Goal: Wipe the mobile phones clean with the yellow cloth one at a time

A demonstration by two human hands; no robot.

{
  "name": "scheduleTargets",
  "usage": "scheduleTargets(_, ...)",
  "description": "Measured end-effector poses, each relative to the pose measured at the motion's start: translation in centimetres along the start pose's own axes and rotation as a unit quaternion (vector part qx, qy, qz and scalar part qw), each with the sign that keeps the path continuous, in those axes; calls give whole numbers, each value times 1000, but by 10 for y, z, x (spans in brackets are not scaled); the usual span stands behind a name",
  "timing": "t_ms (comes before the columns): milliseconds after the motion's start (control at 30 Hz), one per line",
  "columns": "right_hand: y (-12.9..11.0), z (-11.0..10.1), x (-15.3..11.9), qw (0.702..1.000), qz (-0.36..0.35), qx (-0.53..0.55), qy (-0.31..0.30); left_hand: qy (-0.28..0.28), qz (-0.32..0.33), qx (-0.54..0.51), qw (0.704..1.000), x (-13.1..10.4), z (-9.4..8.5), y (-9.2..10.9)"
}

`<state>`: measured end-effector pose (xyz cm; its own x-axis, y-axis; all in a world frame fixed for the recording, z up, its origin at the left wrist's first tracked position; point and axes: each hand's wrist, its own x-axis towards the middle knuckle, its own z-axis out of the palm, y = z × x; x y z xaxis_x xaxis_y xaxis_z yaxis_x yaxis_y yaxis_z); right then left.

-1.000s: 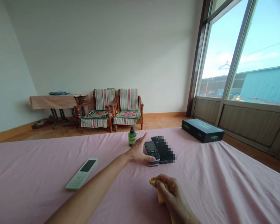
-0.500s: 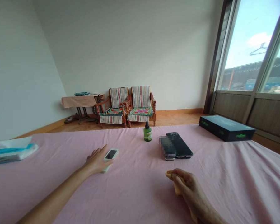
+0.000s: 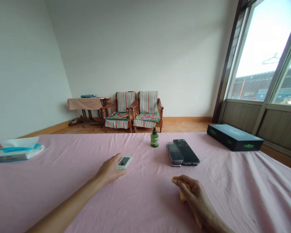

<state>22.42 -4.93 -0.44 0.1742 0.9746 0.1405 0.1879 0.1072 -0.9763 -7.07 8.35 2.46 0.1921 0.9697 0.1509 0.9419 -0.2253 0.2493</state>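
Observation:
My left hand (image 3: 111,169) is closed round the left side of a white smartphone (image 3: 124,162), whose dark screen faces up. The thumb lies near its lower end; the other fingers are partly hidden, and whether the phone clears the sheet I cannot tell. My right hand (image 3: 192,191) pinches a folded yellow cloth (image 3: 182,194), with part of it hanging under the palm. Beyond the right hand, a black phone (image 3: 188,152) lies beside a smaller dark device (image 3: 176,157) that is partly blurred out. A green spray bottle (image 3: 154,139) stands upright between the hands, farther off.
A pink sheet (image 3: 140,200) covers the surface, wrinkled at right. On it, a tissue pack (image 3: 19,152) lies far left and a black box (image 3: 235,137) far right. Two wooden armchairs (image 3: 146,116) and a cloth-covered sewing table (image 3: 86,104) stand by the wall.
My left hand has moved right, and the white smartphone has shifted with it. The right hand keeps its pinch on the cloth in nearly the same place. The view has turned slightly.

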Motion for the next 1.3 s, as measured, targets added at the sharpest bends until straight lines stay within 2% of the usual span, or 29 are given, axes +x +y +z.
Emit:
scheduleTargets(200,0,0,-2,1000,1,-11,6,-22,59,-84,994,-34,8,43)
scheduleTargets(300,1,0,-2,1000,1,-15,7,-47,96,-131,986,-47,10,55)
scheduleTargets(400,2,0,-2,1000,2,-12,6,-57,115,-169,977,-48,9,53)
scheduleTargets(500,3,1,-2,1000,7,-8,4,-65,144,-195,968,-44,6,40)
scheduleTargets(633,3,0,-4,1000,7,-12,1,-112,184,-183,959,-44,7,26)
scheduleTargets(800,4,3,-2,1000,-6,-21,-15,-104,207,-133,964,-53,17,34)
scheduleTargets(900,-1,14,6,998,-26,-41,-50,-109,211,-123,964,-53,21,40)
scheduleTargets(1067,-10,47,33,988,-84,-67,-107,-143,192,-101,966,-49,18,43)
scheduleTargets(1200,-2,70,55,978,-132,-109,-118,-151,197,-100,963,-49,11,46)
scheduleTargets(1300,5,77,63,957,-168,-206,-121,-151,189,-103,965,-50,9,50)
